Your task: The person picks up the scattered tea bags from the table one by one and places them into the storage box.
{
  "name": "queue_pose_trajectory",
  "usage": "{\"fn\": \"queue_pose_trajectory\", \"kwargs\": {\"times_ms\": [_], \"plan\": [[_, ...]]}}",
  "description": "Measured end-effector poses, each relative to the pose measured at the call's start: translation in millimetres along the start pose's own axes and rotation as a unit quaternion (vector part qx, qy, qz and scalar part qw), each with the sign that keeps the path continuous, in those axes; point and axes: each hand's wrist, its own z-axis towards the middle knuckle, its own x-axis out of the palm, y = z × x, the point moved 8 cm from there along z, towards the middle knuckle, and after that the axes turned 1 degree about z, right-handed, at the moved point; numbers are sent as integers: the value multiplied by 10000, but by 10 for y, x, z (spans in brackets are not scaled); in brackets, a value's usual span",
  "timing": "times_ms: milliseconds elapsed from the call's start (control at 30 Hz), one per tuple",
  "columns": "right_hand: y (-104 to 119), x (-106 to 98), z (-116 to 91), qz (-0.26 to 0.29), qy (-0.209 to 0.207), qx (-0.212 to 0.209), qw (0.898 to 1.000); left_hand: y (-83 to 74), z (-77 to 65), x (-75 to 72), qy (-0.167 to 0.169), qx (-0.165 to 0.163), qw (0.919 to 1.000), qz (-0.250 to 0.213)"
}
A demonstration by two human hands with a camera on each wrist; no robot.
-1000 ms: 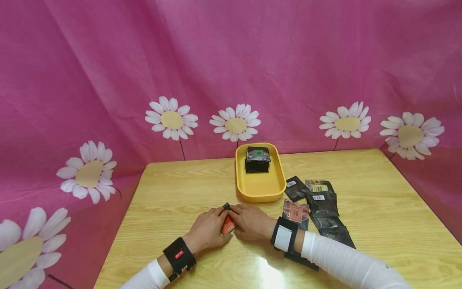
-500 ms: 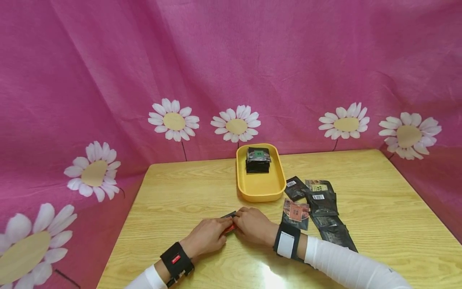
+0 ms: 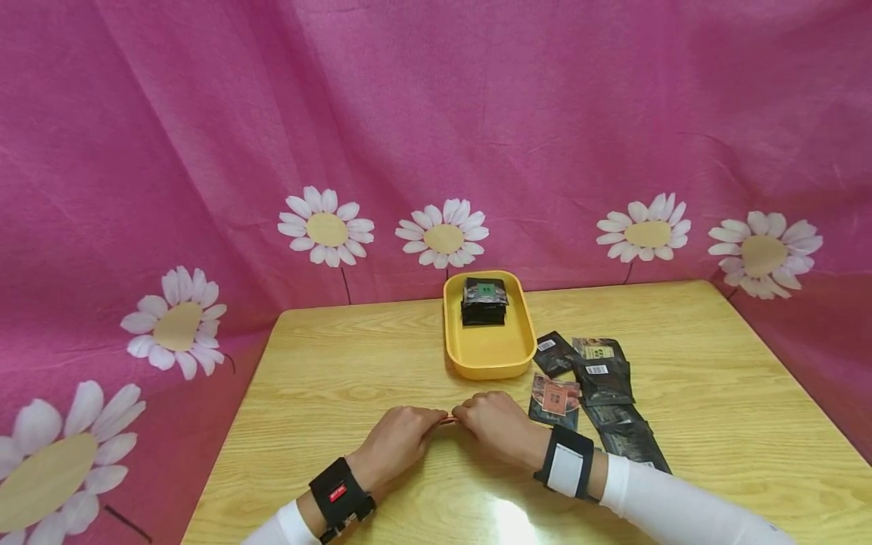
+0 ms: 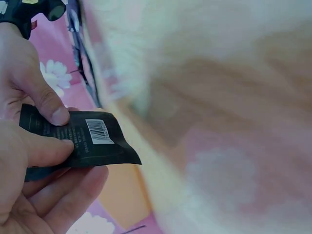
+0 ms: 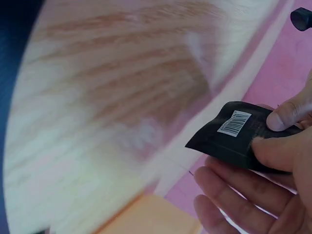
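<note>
Between both hands a small black sachet with a barcode (image 4: 100,131) is pinched and held up off the table; in the head view only a thin reddish edge of the sachet (image 3: 447,420) shows. My left hand (image 3: 398,439) grips one side, thumb on the barcode face and fingers beneath. Opposite it, my right hand (image 3: 500,428) pinches the other side in the same way. The right wrist view shows the sachet (image 5: 234,131) too, its barcode face toward the thumbs. Fingers hide much of its printed side.
A yellow tray (image 3: 490,352) stands behind the hands, holding a stack of black sachets (image 3: 484,303) topped by a green label. Right of the hands lies an orange-labelled sachet (image 3: 555,401). Several more black sachets (image 3: 606,381) overlap farther right on the wooden table (image 3: 354,363).
The sachet, earlier down on the table with its red face showing, has been lifted and tilted so only its edge shows. My right hand has shifted slightly rightward and both hands pinch it.
</note>
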Motion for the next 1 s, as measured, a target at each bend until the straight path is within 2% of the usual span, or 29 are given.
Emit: {"fn": "queue_pose_trajectory", "kwargs": {"times_ms": [133, 300, 400, 500, 733, 1000], "plan": [[-96, -176, 11, -25, -285, -12, 9996, -62, 136, -94, -85, 66, 9998, 160], [-271, -444, 67, -133, -679, 100, 9976, -136, 399, -273, -339, 426, 9966, 620], [-392, -554, 93, -144, -653, 271, 9974, -168, 573, -357, -509, 653, 9915, 1005], [-523, -632, 116, -146, -530, 444, 9975, -180, 731, -420, -648, 777, 9879, 1172], [-849, -717, 196, -237, -502, 698, 9960, -105, 1066, -483, -685, 742, 9846, 1426], [-1236, -648, 295, -468, -635, 962, 9922, 60, 1486, -381, -457, 490, 9784, 1955]]}}
